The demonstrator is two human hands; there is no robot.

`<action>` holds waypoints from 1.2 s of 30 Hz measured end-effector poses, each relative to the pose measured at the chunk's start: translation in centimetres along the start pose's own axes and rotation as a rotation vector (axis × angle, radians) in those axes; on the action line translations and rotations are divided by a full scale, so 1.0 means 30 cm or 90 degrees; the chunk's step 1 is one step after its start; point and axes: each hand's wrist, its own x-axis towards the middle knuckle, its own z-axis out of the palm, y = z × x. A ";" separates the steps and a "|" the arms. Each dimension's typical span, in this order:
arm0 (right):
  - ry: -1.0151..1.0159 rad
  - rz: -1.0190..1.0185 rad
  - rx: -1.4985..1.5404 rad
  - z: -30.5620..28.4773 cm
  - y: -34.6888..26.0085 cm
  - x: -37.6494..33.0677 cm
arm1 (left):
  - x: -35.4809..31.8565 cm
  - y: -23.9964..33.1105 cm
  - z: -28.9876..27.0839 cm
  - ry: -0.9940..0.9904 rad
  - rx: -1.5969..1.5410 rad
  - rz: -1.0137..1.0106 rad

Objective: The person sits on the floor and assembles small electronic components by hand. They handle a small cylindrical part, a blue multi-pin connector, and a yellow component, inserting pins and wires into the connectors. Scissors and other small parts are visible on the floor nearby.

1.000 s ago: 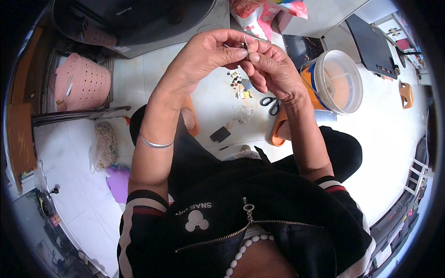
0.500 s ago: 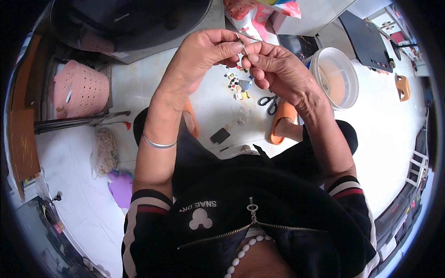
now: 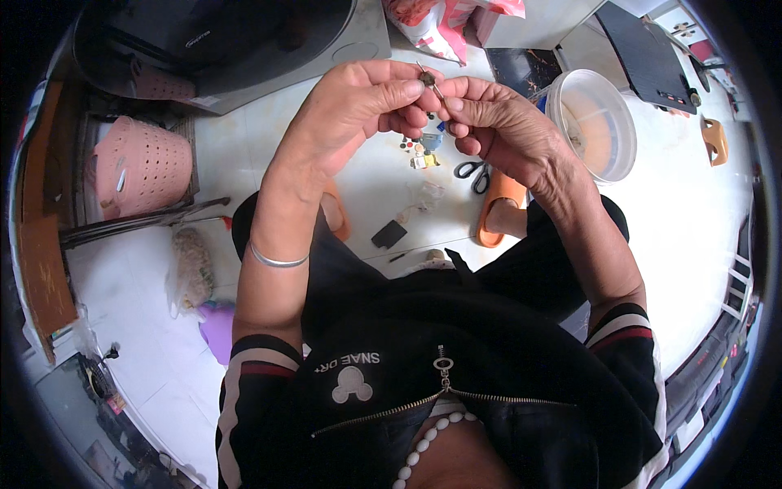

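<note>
Left hand [image 3: 358, 110] pinches a small dark bead [image 3: 425, 78] at fingertips. Right hand [image 3: 497, 122] closed on a thin needle [image 3: 436, 85] touching the bead. Both raised above floor [image 3: 383, 175]; scissors [image 3: 472, 169] and small bits [image 3: 419, 151] lie below.

Two hands [image 3: 358, 106] [image 3: 497, 122], one bead [image 3: 425, 79], one needle [image 3: 438, 88], one scissors [image 3: 471, 171].

Black zip jacket [image 3: 456, 359] with red-and-white striped cuffs (sleeves pushed up past the elbows), a white mouse-head print on the chest. 1 thin silver bangle [image 3: 277, 261] on the left wrist. White bead necklace [image 3: 428, 444], orange slippers [image 3: 498, 204].
</note>
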 end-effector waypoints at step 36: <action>0.038 -0.061 -0.025 -0.019 -0.003 -0.033 | 0.044 -0.040 0.054 0.085 -0.031 0.044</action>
